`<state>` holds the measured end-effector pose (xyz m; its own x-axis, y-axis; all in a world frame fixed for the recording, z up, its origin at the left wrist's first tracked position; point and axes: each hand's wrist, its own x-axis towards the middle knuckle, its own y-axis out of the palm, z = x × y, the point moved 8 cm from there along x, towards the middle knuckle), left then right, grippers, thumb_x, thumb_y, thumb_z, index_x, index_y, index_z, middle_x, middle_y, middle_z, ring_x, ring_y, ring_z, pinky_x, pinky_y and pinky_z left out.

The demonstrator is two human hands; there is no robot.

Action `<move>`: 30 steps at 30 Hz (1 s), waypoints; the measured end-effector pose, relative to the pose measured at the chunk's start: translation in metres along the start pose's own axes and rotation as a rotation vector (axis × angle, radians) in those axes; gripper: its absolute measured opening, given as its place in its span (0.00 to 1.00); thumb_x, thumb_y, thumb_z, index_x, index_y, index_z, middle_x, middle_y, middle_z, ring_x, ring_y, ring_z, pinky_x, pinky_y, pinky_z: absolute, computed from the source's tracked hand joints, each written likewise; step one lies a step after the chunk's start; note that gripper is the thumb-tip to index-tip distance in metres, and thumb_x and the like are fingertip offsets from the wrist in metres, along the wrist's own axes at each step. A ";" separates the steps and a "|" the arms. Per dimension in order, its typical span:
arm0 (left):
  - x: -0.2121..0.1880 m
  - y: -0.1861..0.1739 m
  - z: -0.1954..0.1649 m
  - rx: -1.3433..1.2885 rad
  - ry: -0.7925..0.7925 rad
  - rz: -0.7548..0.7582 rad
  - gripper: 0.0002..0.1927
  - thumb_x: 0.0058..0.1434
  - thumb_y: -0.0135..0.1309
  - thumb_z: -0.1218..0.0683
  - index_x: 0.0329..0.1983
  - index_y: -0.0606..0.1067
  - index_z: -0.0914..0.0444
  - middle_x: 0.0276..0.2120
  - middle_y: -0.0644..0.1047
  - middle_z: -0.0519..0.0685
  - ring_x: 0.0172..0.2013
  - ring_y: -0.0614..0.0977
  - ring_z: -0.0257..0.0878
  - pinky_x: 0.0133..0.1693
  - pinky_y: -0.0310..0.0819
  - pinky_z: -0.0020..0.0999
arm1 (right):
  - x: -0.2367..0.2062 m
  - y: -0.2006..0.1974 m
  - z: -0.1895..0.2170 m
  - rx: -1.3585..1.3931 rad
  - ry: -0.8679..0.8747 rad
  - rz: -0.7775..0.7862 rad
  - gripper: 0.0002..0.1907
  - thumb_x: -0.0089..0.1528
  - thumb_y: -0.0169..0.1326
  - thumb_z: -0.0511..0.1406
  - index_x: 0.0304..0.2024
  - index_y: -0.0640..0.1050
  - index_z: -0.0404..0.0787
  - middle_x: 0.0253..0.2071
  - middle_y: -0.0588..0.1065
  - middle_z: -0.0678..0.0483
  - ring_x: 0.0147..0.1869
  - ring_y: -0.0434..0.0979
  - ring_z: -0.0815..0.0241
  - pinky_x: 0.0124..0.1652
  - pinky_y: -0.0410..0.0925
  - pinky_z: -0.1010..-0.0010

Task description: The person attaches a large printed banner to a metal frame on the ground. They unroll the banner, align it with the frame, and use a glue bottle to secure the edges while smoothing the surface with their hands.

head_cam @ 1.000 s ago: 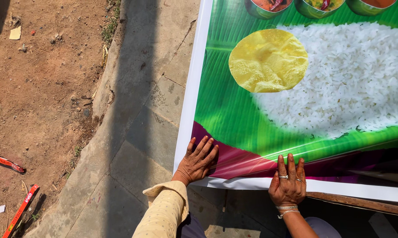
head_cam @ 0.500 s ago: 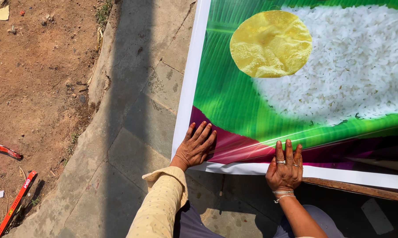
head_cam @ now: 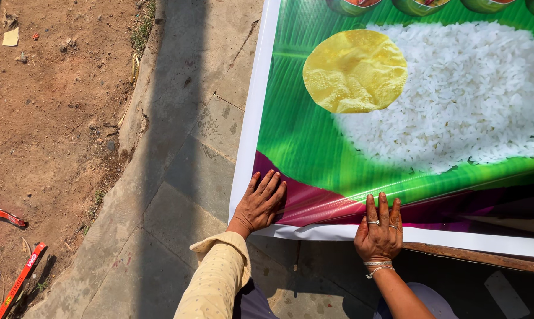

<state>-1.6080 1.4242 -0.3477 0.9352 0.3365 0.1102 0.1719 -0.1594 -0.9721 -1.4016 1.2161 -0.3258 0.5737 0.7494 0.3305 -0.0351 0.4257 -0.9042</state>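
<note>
I see a large printed banner (head_cam: 314,147) spread out ahead of me, showing a green leaf ground, a heap of white rice and a yellow round wafer. Its white border runs down the left side and along the near edge.

My left hand (head_cam: 260,204) lies flat on the banner's near-left corner, fingers spread and straight, palm down on the dark red band. It grips nothing. A pale yellow sleeve (head_cam: 217,283) covers that arm up to the wrist.

My right hand (head_cam: 379,233) also lies flat and open, on the near edge of the banner, fingers together and pointing away from me. It bears rings and a bracelet at the wrist. The two hands sit near each other, not touching.

Under the near edge to the right, a brown wooden strip (head_cam: 485,258) shows below the white border.

The banner lies over grey paving slabs (head_cam: 184,177), partly in shadow. Left of the slabs is bare reddish dirt (head_cam: 48,118). On it, well apart from my hands: two red strips (head_cam: 19,280) at the lower left and a scrap of pale paper (head_cam: 10,37) at the top left.
</note>
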 end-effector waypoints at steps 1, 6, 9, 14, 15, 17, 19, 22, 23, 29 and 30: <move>0.000 -0.002 -0.001 0.007 0.000 -0.015 0.33 0.63 0.46 0.50 0.73 0.61 0.59 0.72 0.60 0.58 0.75 0.55 0.52 0.74 0.38 0.55 | 0.000 0.000 0.000 0.004 -0.004 -0.002 0.31 0.64 0.46 0.37 0.72 0.69 0.52 0.78 0.59 0.53 0.81 0.56 0.37 0.72 0.57 0.49; 0.004 -0.009 -0.002 0.069 -0.040 -0.031 0.32 0.64 0.46 0.50 0.73 0.61 0.59 0.72 0.60 0.57 0.75 0.55 0.52 0.73 0.37 0.57 | -0.001 0.002 -0.002 -0.023 0.020 0.016 0.31 0.65 0.46 0.37 0.72 0.69 0.52 0.78 0.60 0.53 0.81 0.56 0.38 0.72 0.57 0.48; 0.006 -0.015 0.000 0.095 -0.094 -0.031 0.34 0.63 0.45 0.50 0.73 0.60 0.60 0.72 0.60 0.57 0.75 0.55 0.52 0.73 0.36 0.57 | -0.003 0.004 -0.003 -0.020 0.033 0.025 0.31 0.64 0.47 0.37 0.72 0.70 0.52 0.78 0.60 0.53 0.81 0.56 0.38 0.72 0.57 0.49; -0.001 -0.030 0.017 0.044 -0.403 -0.157 0.33 0.67 0.43 0.50 0.76 0.57 0.58 0.74 0.57 0.55 0.76 0.53 0.50 0.74 0.35 0.56 | -0.008 0.008 -0.006 0.004 0.008 0.023 0.31 0.65 0.47 0.37 0.73 0.70 0.52 0.78 0.60 0.52 0.82 0.55 0.36 0.73 0.56 0.48; -0.003 -0.032 0.020 0.040 -0.467 -0.190 0.32 0.69 0.41 0.50 0.77 0.56 0.58 0.75 0.57 0.54 0.76 0.53 0.49 0.74 0.34 0.56 | -0.009 0.009 -0.007 0.001 0.004 0.025 0.31 0.65 0.47 0.37 0.73 0.70 0.52 0.78 0.60 0.52 0.82 0.55 0.36 0.73 0.56 0.48; -0.008 -0.035 0.024 0.029 -0.607 -0.221 0.31 0.73 0.39 0.48 0.78 0.53 0.58 0.76 0.55 0.53 0.77 0.50 0.48 0.74 0.32 0.56 | -0.010 0.011 -0.010 -0.005 0.002 0.025 0.31 0.66 0.48 0.37 0.73 0.70 0.52 0.79 0.60 0.52 0.82 0.55 0.36 0.73 0.56 0.48; -0.016 -0.036 0.030 0.021 -0.771 -0.218 0.31 0.76 0.36 0.46 0.78 0.49 0.59 0.77 0.51 0.51 0.78 0.47 0.48 0.74 0.30 0.55 | -0.011 0.012 -0.011 -0.004 -0.003 0.024 0.31 0.66 0.48 0.37 0.73 0.70 0.52 0.78 0.60 0.52 0.82 0.55 0.36 0.73 0.56 0.48; -0.028 -0.041 0.032 -0.101 -0.903 -0.226 0.36 0.77 0.31 0.41 0.80 0.41 0.62 0.79 0.42 0.54 0.78 0.40 0.50 0.73 0.26 0.56 | -0.011 0.013 -0.011 -0.005 0.000 0.027 0.31 0.66 0.48 0.37 0.73 0.71 0.52 0.79 0.60 0.53 0.82 0.55 0.37 0.73 0.56 0.49; -0.030 -0.043 0.029 -0.098 -0.851 -0.196 0.37 0.76 0.30 0.40 0.80 0.39 0.63 0.79 0.40 0.55 0.78 0.38 0.50 0.73 0.25 0.56 | -0.012 0.013 -0.010 0.000 0.002 0.023 0.31 0.66 0.48 0.37 0.74 0.70 0.52 0.79 0.60 0.52 0.82 0.55 0.37 0.73 0.56 0.49; -0.064 -0.041 -0.020 -0.023 -0.424 0.139 0.43 0.74 0.29 0.35 0.79 0.34 0.65 0.79 0.36 0.56 0.77 0.35 0.48 0.74 0.24 0.51 | -0.011 0.010 -0.007 -0.003 -0.002 0.028 0.30 0.67 0.49 0.37 0.74 0.71 0.52 0.79 0.60 0.51 0.82 0.55 0.35 0.71 0.58 0.48; -0.072 -0.035 -0.031 -0.001 -0.351 0.238 0.44 0.74 0.31 0.34 0.79 0.33 0.64 0.78 0.36 0.56 0.77 0.35 0.47 0.74 0.24 0.49 | -0.011 0.010 -0.007 -0.008 0.005 0.036 0.30 0.68 0.49 0.38 0.74 0.71 0.52 0.79 0.61 0.51 0.82 0.55 0.35 0.71 0.58 0.48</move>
<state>-1.6717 1.3772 -0.3156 0.7868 0.5859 -0.1944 -0.0355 -0.2714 -0.9618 -1.4027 1.2087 -0.3400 0.5761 0.7618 0.2963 -0.0496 0.3945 -0.9176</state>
